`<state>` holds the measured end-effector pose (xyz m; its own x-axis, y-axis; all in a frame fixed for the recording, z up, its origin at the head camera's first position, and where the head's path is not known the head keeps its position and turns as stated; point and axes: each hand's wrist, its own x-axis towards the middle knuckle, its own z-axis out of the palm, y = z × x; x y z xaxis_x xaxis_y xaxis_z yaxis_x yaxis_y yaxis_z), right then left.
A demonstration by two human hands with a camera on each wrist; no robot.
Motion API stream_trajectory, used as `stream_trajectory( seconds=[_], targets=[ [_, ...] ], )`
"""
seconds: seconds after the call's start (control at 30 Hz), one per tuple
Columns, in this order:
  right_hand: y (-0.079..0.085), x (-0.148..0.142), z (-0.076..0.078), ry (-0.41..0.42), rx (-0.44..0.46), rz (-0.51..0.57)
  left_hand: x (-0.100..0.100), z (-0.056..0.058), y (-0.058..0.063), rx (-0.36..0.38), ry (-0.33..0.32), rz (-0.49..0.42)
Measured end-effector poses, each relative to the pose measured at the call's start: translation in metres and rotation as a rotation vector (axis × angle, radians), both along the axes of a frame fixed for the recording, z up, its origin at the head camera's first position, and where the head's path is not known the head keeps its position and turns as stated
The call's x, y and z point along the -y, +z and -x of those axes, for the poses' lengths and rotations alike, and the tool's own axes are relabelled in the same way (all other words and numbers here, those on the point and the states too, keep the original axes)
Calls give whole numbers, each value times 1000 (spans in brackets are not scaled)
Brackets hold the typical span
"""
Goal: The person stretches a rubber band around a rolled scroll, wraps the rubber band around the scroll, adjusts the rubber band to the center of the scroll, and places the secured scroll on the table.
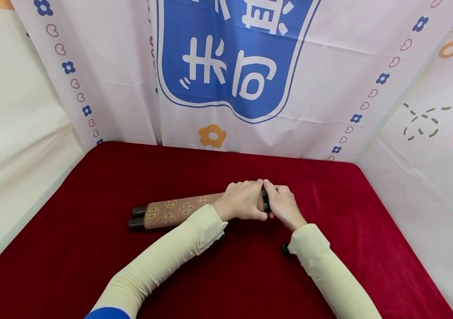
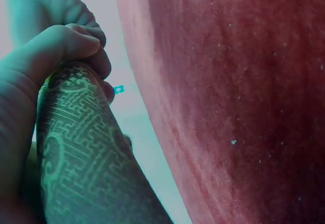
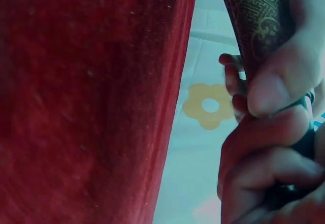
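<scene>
In the head view, a rolled scroll (image 1: 178, 210) with brown patterned cloth and dark rod ends is lying on the red velvet surface (image 1: 91, 248). The left hand (image 1: 242, 201) is curling over the roll near its right end, and the right hand (image 1: 284, 204) is pinching the dark end knob just beside that grip. The far end is reaching well to the left of both hands. The roll is looking light and stiff along its rod, but the cloth may slide, so I think the ends are the safest places to hold.

In the left wrist view, the fingers (image 2: 76, 41) are wrapping the patterned roll (image 2: 86, 153).

In the right wrist view, the right fingers (image 3: 269, 153) are closing on the dark end below the cloth (image 3: 254, 16).
</scene>
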<state>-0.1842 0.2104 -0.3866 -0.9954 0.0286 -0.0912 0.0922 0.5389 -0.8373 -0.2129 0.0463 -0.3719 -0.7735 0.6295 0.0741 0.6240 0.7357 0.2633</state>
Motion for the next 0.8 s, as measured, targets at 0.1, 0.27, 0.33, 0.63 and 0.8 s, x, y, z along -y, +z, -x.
stream_trajectory(
  seconds=[0.1, 0.27, 0.33, 0.63, 0.8],
  targets=[
    [-3, 0, 0, -24, -12, -24, 0, 0, -3, -22, -4, 31],
    [-5, -3, 1, -28, -23, -84, 14, 1, -9, -37, 16, 82],
    [-6, -5, 4, -32, -20, -91, 26, 2, -12, -29, 40, 102],
    [-2, -5, 4, -25, -23, -95, 18, -13, -1, -188, 35, 141],
    [7, -6, -1, 8, -37, -115, -3, -16, -2, -209, 39, 134]
  ],
)
